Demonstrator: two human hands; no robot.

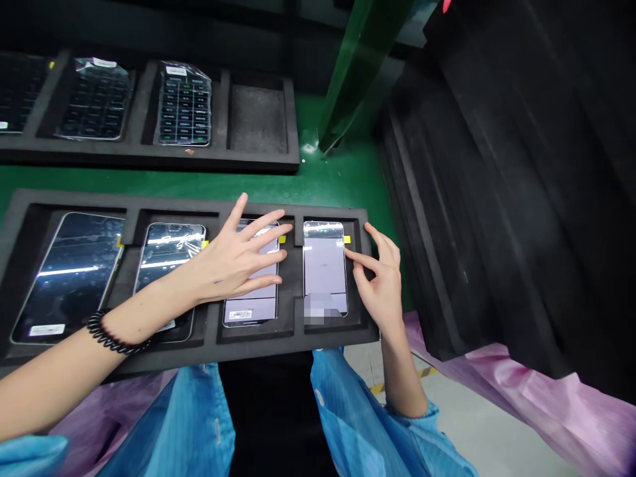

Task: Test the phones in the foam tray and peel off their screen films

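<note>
A black foam tray (209, 351) in front of me holds several smartphones in separate recesses. My left hand (241, 255), fingers spread, lies over a lit smartphone (251, 308) in the third recess and covers much of its screen; whether it touches the glass I cannot tell. At the right end, another lit smartphone (324, 265) shows a pale screen. My right hand (380, 278) is beside that phone's right edge, index fingertip at the edge and the other fingers loosely apart, gripping nothing. Two dark-screened smartphones (69, 278) (171, 255) lie further left, one partly behind my left forearm.
Behind, on the green table (342, 185), a second foam tray (258, 156) carries wrapped phones with lit text grids (185, 109); its rightmost recess holds no phone. A green post (358, 66) rises at the back. Stacked black foam trays (497, 165) stand close on the right.
</note>
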